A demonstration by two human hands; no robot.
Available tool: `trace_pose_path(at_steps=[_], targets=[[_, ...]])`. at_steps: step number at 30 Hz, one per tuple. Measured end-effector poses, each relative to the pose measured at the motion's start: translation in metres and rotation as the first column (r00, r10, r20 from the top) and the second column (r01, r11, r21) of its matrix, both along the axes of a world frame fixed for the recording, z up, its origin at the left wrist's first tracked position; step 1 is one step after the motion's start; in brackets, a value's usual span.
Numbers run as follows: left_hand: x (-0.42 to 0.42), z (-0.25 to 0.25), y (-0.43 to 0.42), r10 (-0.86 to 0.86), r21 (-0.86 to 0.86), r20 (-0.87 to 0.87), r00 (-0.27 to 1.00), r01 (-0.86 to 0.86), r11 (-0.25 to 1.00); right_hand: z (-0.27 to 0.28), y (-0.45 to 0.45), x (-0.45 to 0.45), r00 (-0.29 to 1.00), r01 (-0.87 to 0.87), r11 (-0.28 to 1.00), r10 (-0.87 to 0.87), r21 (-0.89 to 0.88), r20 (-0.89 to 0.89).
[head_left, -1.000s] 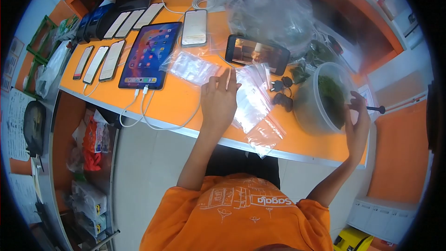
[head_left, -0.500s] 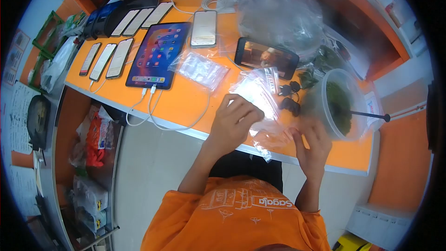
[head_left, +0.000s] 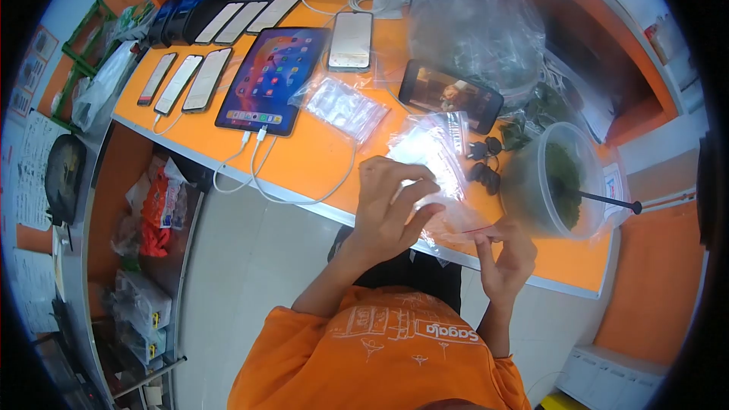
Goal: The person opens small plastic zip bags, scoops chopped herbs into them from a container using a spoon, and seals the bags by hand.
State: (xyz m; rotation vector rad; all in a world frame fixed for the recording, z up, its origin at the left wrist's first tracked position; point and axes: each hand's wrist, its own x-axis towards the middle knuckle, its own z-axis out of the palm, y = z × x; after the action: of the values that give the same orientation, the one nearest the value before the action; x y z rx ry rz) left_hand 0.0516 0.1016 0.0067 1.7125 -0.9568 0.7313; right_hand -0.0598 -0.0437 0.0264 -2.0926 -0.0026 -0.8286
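A small clear bag [head_left: 465, 222] with a red line is being held by the right hand [head_left: 507, 258] over the near edge of the bench [head_left: 304, 167]. One end of it is being pinched between the thumb and the fingers. The left hand [head_left: 395, 209] is being held near the other end of the small clear bag, with its fingers bent and a gap showing between thumb and finger. Whether the bag is being gripped by the left hand too, it cannot be told.

A pile of clear bags [head_left: 429, 150] is being lit brightly just past the hands. More clear bags [head_left: 345, 108] are being kept to the left, beside a big tablet [head_left: 273, 80]. White wires [head_left: 260, 144] are being held in the tablet's near edge by their plugs. A video phone [head_left: 450, 97] is being left on its side behind the pile, with a picture being shown. To the right, green stuff [head_left: 563, 182] is being held in a round tub [head_left: 524, 175], and a dark stick [head_left: 611, 200] is being propped across the rim. Small dark things [head_left: 484, 163] are being kept between the pile and the tub.
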Motion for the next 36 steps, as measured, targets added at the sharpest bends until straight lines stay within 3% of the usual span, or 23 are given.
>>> trace_pose_path(at_steps=[3,6,9,15,17,21,24,27,29,32,36], targets=[[-0.018,0.003,0.001,0.253,-0.176,0.079,0.964,-0.236,0.956,-0.006,0.000,-0.002,0.998,0.017,0.986,-0.026,0.167,0.049],[-0.035,0.015,-0.006,-0.056,-0.041,-0.091,0.994,0.053,0.998,-0.009,0.006,-0.003,0.998,-0.006,0.961,-0.013,0.275,0.067],[-0.039,0.001,-0.014,-0.322,-0.105,-0.259,0.910,0.305,0.947,-0.011,0.011,-0.004,0.999,-0.044,0.962,0.039,0.270,0.027],[-0.042,0.004,0.007,-0.370,-0.059,-0.462,0.806,0.388,0.920,-0.006,0.015,-0.004,0.984,-0.145,0.972,0.161,0.185,-0.075],[-0.044,0.005,0.011,-0.356,-0.048,-0.453,0.817,0.376,0.925,-0.007,0.017,-0.002,0.969,-0.226,0.955,0.240,0.191,-0.054],[-0.044,0.003,0.019,-0.388,-0.101,-0.491,0.780,0.392,0.914,-0.001,0.022,-0.004,0.937,-0.266,0.929,0.312,0.258,-0.158],[-0.043,0.005,0.025,-0.477,-0.134,-0.557,0.680,0.493,0.860,-0.005,0.019,-0.006,0.896,-0.334,0.883,0.406,0.331,-0.181],[-0.037,0.001,0.028,-0.475,0.057,-0.516,0.713,0.582,0.811,-0.010,0.021,-0.008,0.864,-0.367,0.832,0.470,0.415,-0.179],[-0.037,-0.005,0.030,-0.445,0.124,-0.418,0.792,0.535,0.836,-0.014,0.025,-0.009,0.857,-0.353,0.807,0.482,0.473,-0.184],[-0.036,-0.008,0.029,-0.392,0.181,-0.282,0.876,0.450,0.875,-0.016,0.025,-0.016,0.860,-0.334,0.937,0.346,0.099,-0.376],[-0.041,-0.007,0.026,-0.293,0.240,-0.080,0.953,0.304,0.922,0.002,0.026,-0.011,0.900,-0.372,0.916,0.316,-0.149,-0.300]])
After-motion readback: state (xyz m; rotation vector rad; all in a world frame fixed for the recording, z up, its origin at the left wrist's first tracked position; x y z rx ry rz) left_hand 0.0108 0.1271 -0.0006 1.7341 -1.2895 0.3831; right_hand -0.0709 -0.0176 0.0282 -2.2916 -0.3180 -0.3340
